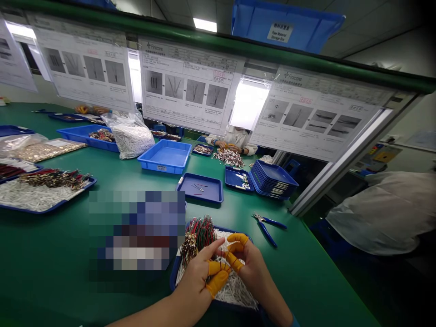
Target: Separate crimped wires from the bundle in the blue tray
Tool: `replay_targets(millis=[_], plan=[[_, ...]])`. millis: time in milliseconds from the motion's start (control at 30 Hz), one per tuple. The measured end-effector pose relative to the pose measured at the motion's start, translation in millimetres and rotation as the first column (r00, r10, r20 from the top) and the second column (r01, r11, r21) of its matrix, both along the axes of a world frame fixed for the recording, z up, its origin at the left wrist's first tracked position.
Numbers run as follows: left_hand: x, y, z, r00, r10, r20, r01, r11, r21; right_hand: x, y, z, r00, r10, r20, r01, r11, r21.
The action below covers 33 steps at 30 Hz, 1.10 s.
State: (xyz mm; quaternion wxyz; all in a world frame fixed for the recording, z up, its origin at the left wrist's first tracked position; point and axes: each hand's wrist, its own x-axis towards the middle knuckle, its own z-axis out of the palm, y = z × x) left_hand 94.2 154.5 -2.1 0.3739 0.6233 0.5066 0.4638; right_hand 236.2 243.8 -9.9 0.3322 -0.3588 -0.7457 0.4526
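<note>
Both hands come together over a blue tray [173, 277] heaped with short white tubes [238, 290] and a bundle of red, green and black wires [204, 231] with brass-coloured ends. Yellow finger cots cover several of my fingertips. My left hand [197, 272] pinches thin dark wires [220, 259] between thumb and finger, its index finger stretched out above them. Close against it, my right hand [248, 259] curls its fingers in a pinch at the same wires. The exact contact at the right fingertips is too small to make out.
Blue-handled cutting pliers [267, 227] lie to the right. Ahead are a shallow blue tray [214, 197] with a few wires, stacked trays [274, 177] and a blue bin [165, 165]. A tray of tubes and wires [44, 200] stands left. Across the table a co-worker [235, 138] handles small parts.
</note>
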Motion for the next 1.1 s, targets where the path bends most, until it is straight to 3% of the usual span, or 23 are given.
replay_targets(millis=[233, 567, 700, 833, 1100], plan=[[0.1, 2.1, -0.4, 0.999, -0.03, -0.014, 0.03, 0.999, 0.014, -0.9, -1.7, -3.5, 0.999, 0.031, -0.043, -0.032, 0.999, -0.015], [3.2, -0.3, -10.7, 0.999, -0.009, -0.043, 0.01, 1.0, 0.023, -0.4, 0.6, -3.1, 0.999, -0.004, 0.034, 0.003, 1.0, 0.017], [4.5, -1.9, -5.6, 0.998, -0.055, -0.011, 0.055, 0.998, 0.024, 0.5, 1.2, -3.5, 0.995, -0.05, 0.085, 0.046, 0.998, 0.05], [4.6, -3.0, -3.8, 0.998, -0.053, 0.047, 0.05, 0.997, 0.056, 0.0, 0.0, -3.7, 0.996, -0.062, 0.064, 0.062, 0.998, 0.001], [12.3, 5.9, -47.7, 0.988, -0.02, 0.156, 0.009, 0.998, 0.068, -1.3, -2.3, -4.6, 0.997, -0.074, 0.004, 0.074, 0.996, -0.044]])
